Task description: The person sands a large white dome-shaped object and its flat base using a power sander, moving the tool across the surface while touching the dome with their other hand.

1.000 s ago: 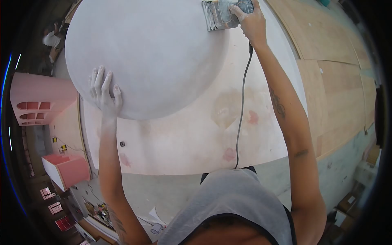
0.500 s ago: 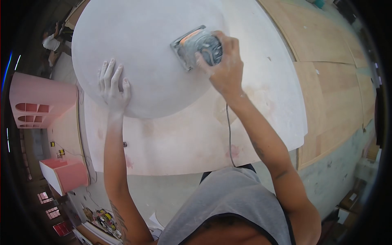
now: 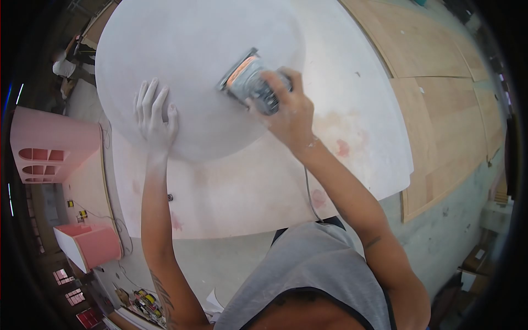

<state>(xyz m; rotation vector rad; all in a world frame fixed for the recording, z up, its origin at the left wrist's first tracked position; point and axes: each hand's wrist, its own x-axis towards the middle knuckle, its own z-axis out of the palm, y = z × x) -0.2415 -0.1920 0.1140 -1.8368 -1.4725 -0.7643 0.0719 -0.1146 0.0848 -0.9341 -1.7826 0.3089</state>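
Observation:
A large pale round panel (image 3: 192, 33) lies on a wider white board (image 3: 247, 203) with reddish and tan stains. My left hand (image 3: 156, 118), coated in white dust, rests flat on the panel's lower left part with its fingers spread. In my right hand (image 3: 286, 107) is a grey power sander (image 3: 250, 82) with an orange stripe, and my fingers wrap round its body. The sander's base is at the panel's surface, right of the middle. Its cord (image 3: 309, 192) runs down from near my right wrist toward my waist.
Plywood sheets (image 3: 440, 110) lie at the right. Pink furniture pieces (image 3: 55, 143) stand at the left. Tools (image 3: 146, 302) are on the floor at the lower left. Another person (image 3: 66, 67) is at the upper left. A small dark object (image 3: 170, 197) lies beside my left forearm.
My right hand and the sander have moved left and slightly down over the panel, and the sander has turned a little. My left hand stays in nearly the same place on the panel.

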